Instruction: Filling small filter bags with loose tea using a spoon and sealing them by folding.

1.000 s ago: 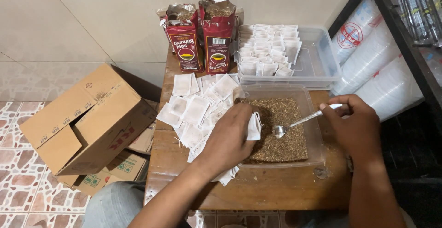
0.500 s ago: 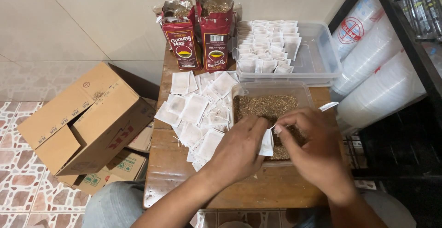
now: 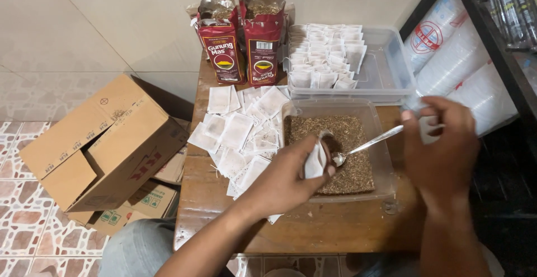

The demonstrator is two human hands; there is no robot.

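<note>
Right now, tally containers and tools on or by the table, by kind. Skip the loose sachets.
Dark red bags, open tops: 2
Clear plastic tubs: 2
Metal spoon, in the right hand: 1
Cardboard box, open, on the floor: 1
Sachet held in the left hand: 1
Total: 7

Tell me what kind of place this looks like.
Probably a small home packing spot, not a factory: a wooden table against a tiled wall, a tub of loose tea, empty paper sachets, and a cardboard box on the floor.
</note>
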